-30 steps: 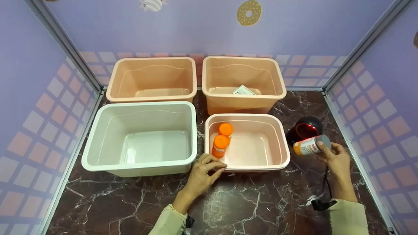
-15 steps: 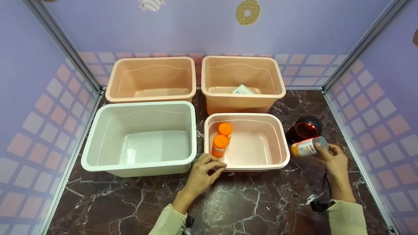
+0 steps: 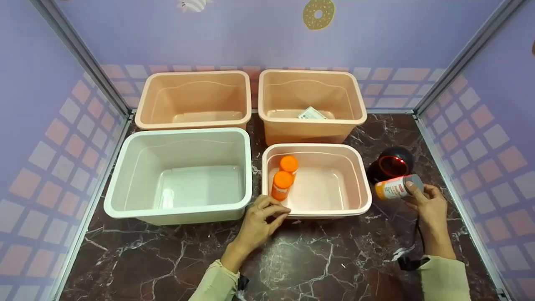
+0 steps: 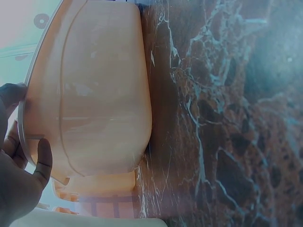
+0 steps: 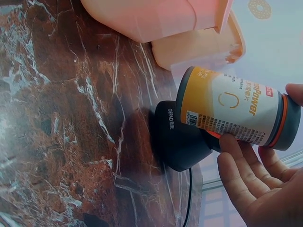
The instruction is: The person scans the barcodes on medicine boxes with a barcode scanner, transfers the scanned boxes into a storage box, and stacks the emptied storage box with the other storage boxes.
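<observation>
The right hand (image 3: 431,211) holds a bottle (image 3: 393,188) by its grey cap end, tilted almost on its side, close in front of a black scanner (image 3: 394,162) that glows red. In the right wrist view the bottle (image 5: 232,106) shows a yellow and white label with a barcode, beside the black scanner (image 5: 180,137). The left hand (image 3: 257,223) pinches the near left rim of the pale pink bin (image 3: 317,212). Inside that bin two orange bottles (image 3: 281,184) stand upright against its left side. The left wrist view shows the fingers on the rim of the bin (image 4: 99,94).
A pale green bin (image 3: 177,209) stands left of the pink one. Behind are two peach bins (image 3: 194,125), the right one (image 3: 309,133) holding a small white box (image 3: 311,113). A black cable runs from the scanner. Purple walls enclose the back and sides.
The right hand and its bottle have shifted slightly left and then back right in front of the scanner. The left hand keeps its place on the rim.
</observation>
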The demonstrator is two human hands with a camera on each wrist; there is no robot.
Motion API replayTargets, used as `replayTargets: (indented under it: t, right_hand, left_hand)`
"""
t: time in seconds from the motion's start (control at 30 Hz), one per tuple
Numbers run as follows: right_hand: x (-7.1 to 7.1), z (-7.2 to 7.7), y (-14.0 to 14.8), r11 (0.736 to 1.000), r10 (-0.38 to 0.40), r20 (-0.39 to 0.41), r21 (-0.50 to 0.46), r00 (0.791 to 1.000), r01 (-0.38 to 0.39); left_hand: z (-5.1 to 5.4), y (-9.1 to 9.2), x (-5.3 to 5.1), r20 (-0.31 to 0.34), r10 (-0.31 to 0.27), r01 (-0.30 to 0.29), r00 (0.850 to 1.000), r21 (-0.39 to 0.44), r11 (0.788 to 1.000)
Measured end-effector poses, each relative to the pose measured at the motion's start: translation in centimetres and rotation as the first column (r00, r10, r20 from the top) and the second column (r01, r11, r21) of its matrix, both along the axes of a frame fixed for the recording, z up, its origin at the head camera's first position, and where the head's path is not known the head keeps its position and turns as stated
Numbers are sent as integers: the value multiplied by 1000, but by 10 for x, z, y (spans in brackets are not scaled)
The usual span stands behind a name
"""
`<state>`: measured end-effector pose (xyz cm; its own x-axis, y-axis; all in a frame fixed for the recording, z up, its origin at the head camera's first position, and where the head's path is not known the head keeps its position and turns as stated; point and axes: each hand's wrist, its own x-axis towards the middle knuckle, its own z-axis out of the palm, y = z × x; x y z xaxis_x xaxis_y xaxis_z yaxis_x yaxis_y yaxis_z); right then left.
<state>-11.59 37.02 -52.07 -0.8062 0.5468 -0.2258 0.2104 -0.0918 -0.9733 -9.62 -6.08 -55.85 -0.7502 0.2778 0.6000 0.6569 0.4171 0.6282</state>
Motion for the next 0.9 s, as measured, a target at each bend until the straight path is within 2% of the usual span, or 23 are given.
replayTargets:
  t: [0.27, 0.4, 0.57, 0.9]
  right_hand:
    - [-2, 0, 0, 999, -20, -2, 30, 1000, 21]
    - [-2, 0, 1, 1000, -31, -3, 2, 1000, 31]
    - [-1, 2, 0, 999, -46, -7, -14, 999, 46]
    - [2, 6, -1, 999, -52, -26, -6, 998, 52]
  left_hand:
    - [-1, 0, 0, -3, 3, -3, 1000, -6, 1000]
    - [-2, 0, -1, -19, 0, 0, 1000, -4, 1000]
    - [-1, 0, 0, -2, -1, 1, 1000, -7, 1000]
    - [0, 0, 0, -2, 1, -1, 1000, -3, 1000]
